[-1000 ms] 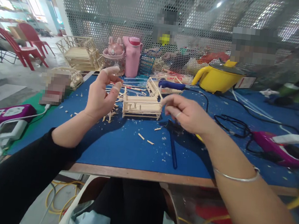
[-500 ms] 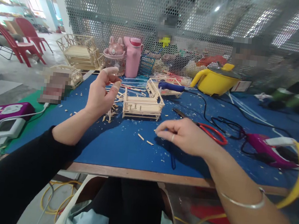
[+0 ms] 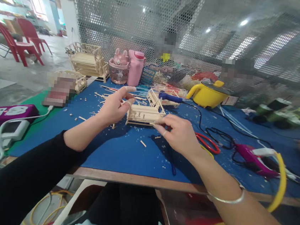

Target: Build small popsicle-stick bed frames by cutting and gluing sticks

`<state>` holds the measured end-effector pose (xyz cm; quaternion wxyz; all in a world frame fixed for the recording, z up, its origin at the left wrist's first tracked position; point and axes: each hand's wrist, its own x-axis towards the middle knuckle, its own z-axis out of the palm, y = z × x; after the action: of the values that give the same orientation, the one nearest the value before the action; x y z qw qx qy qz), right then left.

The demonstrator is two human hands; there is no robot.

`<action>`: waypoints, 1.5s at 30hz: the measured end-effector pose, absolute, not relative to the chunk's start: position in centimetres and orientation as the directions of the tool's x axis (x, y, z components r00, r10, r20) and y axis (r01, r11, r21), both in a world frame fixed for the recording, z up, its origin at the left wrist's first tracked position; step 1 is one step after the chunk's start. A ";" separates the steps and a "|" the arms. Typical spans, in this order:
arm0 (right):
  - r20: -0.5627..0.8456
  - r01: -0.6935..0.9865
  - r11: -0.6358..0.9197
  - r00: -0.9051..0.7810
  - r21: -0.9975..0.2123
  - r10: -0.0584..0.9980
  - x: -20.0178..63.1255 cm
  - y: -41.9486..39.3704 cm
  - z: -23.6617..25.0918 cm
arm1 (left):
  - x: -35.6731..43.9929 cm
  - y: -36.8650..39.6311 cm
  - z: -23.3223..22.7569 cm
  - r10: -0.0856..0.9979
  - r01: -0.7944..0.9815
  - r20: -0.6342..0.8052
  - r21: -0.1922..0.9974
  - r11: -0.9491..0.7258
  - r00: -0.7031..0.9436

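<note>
A small bed-like frame of thin wooden sticks (image 3: 144,116) stands on the blue table mat. My left hand (image 3: 116,105) is at its upper left corner, thumb and fingers curled together; whatever is between them is too small to make out. At the frame's lower right front, my right hand (image 3: 177,131) pinches what looks like a short wooden stick (image 3: 152,123), its fingertips close to the front rail. Short cut sticks (image 3: 143,143) lie on the mat in front. Behind the frame, a blue glue gun (image 3: 171,97) rests over another stick structure (image 3: 153,97).
Red-handled scissors (image 3: 208,143), a black cable and a purple device (image 3: 254,160) lie to the right. A yellow pot (image 3: 208,95), pink bottle (image 3: 135,68) and larger stick model (image 3: 87,63) stand at the back. A phone (image 3: 59,92) sits left. A person's hand shows at the right edge.
My left hand has come down and right to the frame's corner. My right hand has moved forward to the frame's lower right front. The camera view has shifted slightly.
</note>
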<state>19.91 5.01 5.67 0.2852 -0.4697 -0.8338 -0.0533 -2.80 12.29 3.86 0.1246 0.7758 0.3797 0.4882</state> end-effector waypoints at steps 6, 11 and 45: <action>0.600 0.792 0.606 -0.519 0.071 0.608 18.6 7.7 5.7 | -2.8 12.2 3.8 0.695 0.424 0.579 0.550 -0.719 0.427; 0.616 0.784 0.600 -0.552 0.155 0.562 18.2 8.3 5.2 | -2.8 12.2 3.7 0.652 0.379 0.562 0.534 -0.756 0.509; 0.677 0.842 0.539 -0.413 0.029 0.609 17.0 8.5 4.0 | -1.7 12.1 3.3 0.698 0.385 0.551 0.585 -0.714 0.458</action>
<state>17.03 8.46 4.00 0.3123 -0.4427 -0.8196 -0.1863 -1.71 12.13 3.27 0.1924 0.8318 0.3256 0.4064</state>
